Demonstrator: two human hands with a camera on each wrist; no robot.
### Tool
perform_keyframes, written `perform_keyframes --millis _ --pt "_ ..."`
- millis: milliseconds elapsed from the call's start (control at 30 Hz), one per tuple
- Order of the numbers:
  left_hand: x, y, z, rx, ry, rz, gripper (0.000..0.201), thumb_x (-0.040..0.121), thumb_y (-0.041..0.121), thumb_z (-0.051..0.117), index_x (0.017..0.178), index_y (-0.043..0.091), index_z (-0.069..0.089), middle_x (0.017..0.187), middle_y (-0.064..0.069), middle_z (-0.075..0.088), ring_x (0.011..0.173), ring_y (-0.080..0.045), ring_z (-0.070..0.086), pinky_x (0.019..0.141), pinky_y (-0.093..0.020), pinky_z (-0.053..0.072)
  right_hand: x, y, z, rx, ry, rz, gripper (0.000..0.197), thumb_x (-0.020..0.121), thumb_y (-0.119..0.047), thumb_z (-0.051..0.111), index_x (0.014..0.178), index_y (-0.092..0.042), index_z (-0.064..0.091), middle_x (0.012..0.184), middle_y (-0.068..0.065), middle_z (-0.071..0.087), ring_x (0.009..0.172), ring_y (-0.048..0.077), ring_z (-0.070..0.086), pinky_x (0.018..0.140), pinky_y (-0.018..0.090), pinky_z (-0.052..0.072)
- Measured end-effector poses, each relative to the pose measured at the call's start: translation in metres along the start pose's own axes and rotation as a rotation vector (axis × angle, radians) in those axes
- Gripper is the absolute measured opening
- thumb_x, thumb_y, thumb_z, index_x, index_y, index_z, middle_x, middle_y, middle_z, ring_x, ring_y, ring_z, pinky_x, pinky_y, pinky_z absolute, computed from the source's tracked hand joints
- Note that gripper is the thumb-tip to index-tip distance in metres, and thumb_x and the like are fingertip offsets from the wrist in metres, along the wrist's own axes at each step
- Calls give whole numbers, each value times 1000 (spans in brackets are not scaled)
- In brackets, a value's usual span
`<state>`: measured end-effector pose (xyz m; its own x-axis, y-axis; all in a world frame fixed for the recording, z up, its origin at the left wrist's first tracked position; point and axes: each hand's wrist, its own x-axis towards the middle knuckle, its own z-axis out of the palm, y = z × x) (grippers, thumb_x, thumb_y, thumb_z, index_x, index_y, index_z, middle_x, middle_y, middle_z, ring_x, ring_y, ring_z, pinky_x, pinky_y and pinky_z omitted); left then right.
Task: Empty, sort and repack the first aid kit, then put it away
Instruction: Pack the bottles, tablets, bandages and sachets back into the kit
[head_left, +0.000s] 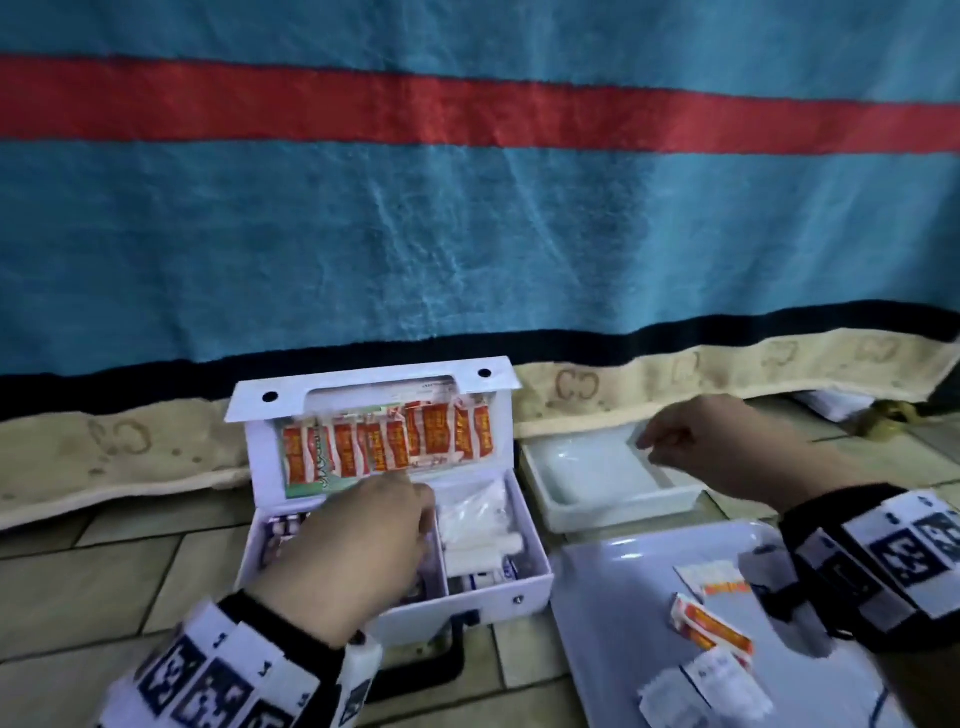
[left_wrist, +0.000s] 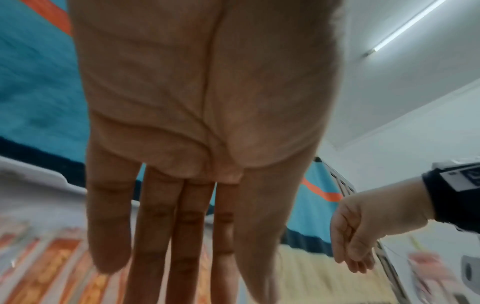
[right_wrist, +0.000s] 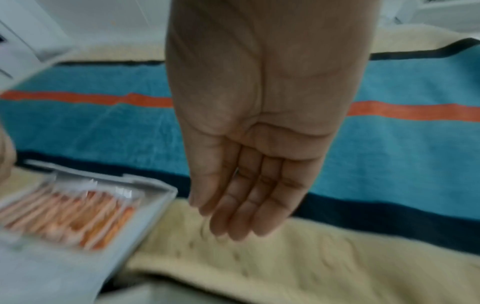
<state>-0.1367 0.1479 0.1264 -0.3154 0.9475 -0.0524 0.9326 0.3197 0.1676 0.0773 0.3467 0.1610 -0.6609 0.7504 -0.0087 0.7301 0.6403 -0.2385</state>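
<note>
The white first aid kit (head_left: 524, 584) stands open on the tiled floor, its lid (head_left: 374, 384) upright. A row of orange sachets (head_left: 395, 441) is tucked in the lid, also blurred as sachets (left_wrist: 49, 265) and sachets (right_wrist: 75, 218). Bandage rolls (head_left: 483, 551) and a plastic bag lie in the right compartment. My left hand (head_left: 363, 540) hovers over the left compartment with straight fingers (left_wrist: 153, 236), holding nothing. My right hand (head_left: 706, 447) hangs relaxed and empty above the white basin (head_left: 608, 499), its fingers (right_wrist: 244, 205) straight.
A flat white tray (head_left: 623, 597) at the right front holds orange sachets (head_left: 711, 626) and white packets (head_left: 717, 680). A blue blanket (head_left: 467, 218) with red and black stripes hangs down behind, its beige border on the floor. The kit's black handle (head_left: 447, 660) points toward me.
</note>
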Motion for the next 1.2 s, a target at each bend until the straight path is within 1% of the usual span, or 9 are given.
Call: perform_keyframes --millis 100,200,267,400,533,733,933,1067,1200 --pt "-3 12 24 46 -107 22 11 87 17 54 81 26 53 98 2 59 91 -18 57 81 -30 49 -19 39 31 -204 -241 103 19 81 -28 69 99 -26 72 99 -5 68 96 10 63 63 10 39" --pt "-2 17 38 77 -140 -4 18 83 10 54 78 27 51 94 3 61 90 -19 58 75 -30 47 -36 57 63 -215 -372 180 8 75 -35 72 83 -35 69 93 -10 64 87 9 61 72 20 43" --pt "-3 19 41 77 -147 -47 20 81 8 54 76 27 51 92 3 62 89 -19 60 75 -31 49 -45 54 72 -223 -380 150 4 76 -40 68 77 -38 65 85 -12 60 83 6 55 73 20 42" --pt "-3 23 41 58 -129 -135 16 81 7 54 79 22 60 94 3 66 87 -17 65 79 -34 54 -47 44 83 -234 -356 76 30 83 -37 62 111 -28 60 104 -3 63 82 11 48 70 21 35" --pt "-1 26 40 60 -132 -178 13 82 10 59 82 22 65 94 2 67 88 -18 64 78 -30 52 -44 36 90 -262 -398 46 35 74 -20 68 106 -22 54 91 -3 56 79 16 47 70 27 41" --pt "-2 27 39 53 -95 -200 18 82 13 64 73 27 58 89 7 66 86 -15 62 70 -26 45 -47 33 96 -306 -338 65 18 83 -19 60 95 -25 47 108 0 65 90 19 58 70 24 37" --pt "-4 28 40 78 -78 -200 16 84 14 60 79 29 59 96 6 66 91 -16 62 74 -28 46 -51 38 84 -178 -274 134 16 81 -26 66 95 -22 60 104 -3 63 92 15 61 76 24 49" --pt "-6 29 43 116 -63 -194 15 84 14 56 87 27 64 97 4 69 93 -17 64 78 -30 49 -36 26 58 -70 -156 54 22 80 -22 65 64 -32 54 74 -12 58 73 11 58 56 17 40" --pt "-6 27 41 77 -70 -185 13 83 16 62 80 29 61 97 5 69 93 -16 63 77 -28 47 -11 -10 43 342 -5 -122 11 80 -20 71 72 -20 64 66 -8 59 65 8 53 58 16 37"
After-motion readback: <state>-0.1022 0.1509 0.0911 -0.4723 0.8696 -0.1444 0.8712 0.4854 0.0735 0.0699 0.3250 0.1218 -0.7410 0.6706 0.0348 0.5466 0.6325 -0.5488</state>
